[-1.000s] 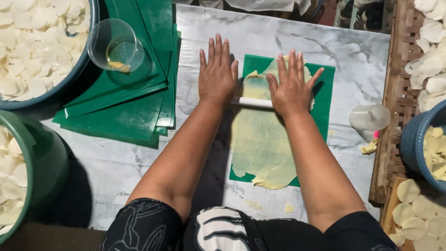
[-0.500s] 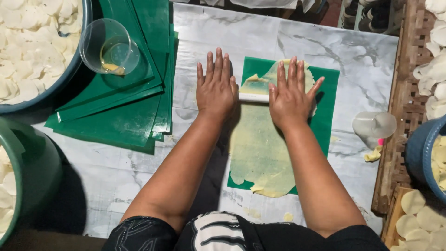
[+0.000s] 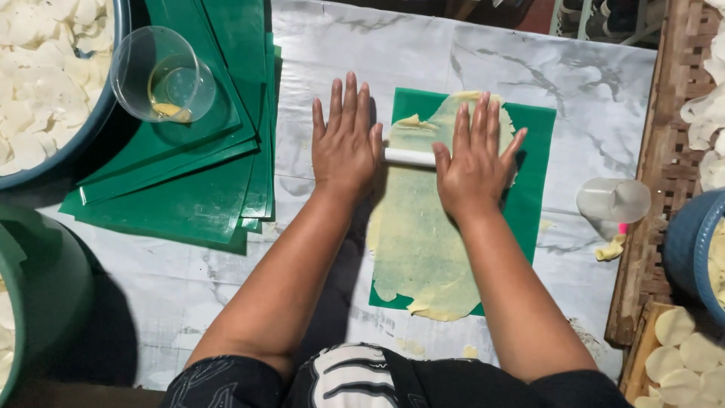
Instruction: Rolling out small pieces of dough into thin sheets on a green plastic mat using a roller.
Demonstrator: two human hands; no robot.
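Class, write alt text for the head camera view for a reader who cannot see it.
Left hand and right hand press flat on a white rolling pin over thin yellow dough on a green sheet, atop a marble-patterned table; stacked green sheets lie left.

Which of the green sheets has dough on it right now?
The single green sheet lying under both hands, covered by the thin yellow dough. The other green sheets sit stacked to its left, carrying only a clear plastic cup.

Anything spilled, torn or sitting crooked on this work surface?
A few small things. The rolled dough has ragged edges and overhangs the green mat at its near edge. A clear cup lies tipped on its side at the right, with a dough scrap beside it.
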